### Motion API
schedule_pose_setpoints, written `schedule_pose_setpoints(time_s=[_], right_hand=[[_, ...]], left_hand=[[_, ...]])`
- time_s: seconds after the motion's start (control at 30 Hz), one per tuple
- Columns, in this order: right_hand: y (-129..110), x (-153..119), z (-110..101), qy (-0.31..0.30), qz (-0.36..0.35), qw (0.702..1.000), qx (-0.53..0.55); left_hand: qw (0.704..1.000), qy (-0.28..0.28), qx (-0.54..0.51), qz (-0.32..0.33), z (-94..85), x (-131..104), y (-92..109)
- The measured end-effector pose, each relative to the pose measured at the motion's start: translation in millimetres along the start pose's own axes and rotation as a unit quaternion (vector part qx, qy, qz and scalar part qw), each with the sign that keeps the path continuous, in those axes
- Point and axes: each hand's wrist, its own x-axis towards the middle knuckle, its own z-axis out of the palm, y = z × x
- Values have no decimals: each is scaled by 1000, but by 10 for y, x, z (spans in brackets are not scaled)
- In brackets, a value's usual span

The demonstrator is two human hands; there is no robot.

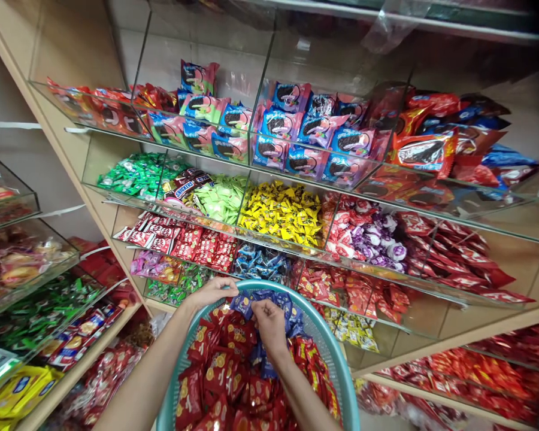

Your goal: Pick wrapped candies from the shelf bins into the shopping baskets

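Tiered shelving spans the view, its rows slanting downward from left to right. A pale wood-toned upright, leaning in the frame, bounds the main unit on the left; an oblique board of similar tone crosses at lower right. Transparent partitions divide the tiers into compartments, and a greyish back panel stands behind the uppermost tier. At far left, adjoining shelves stand before a grey wall, crossed by a white strip. Thin, clear plastic hangs from the top edge. Reflections mark the partitions; the upper right corner is dark.
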Motion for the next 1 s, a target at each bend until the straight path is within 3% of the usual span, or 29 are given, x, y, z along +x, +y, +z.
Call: schedule_pose_setpoints(time_s=[0.13, 0.33, 0.47, 0.73, 1.0], right_hand=[[-58, 20, -75, 2, 18, 1000, 18], [-248, 61, -665, 11, -30, 997, -70], [-207, 7, -941, -37, -28, 992, -119], [-127, -20, -856, -84, -20, 978, -192], [-90, 39, -813, 1, -63, 962, -266]], left_hand=[[999, 11, -36, -19, 8, 16, 10], [995, 9, -77, -58, 20, -2, 82], [996, 9, -65, -55, 25, -19, 110], [997, 18, -30, -62, 35, 1, 98], [999, 19, -4, -51, 35, -6, 160]])
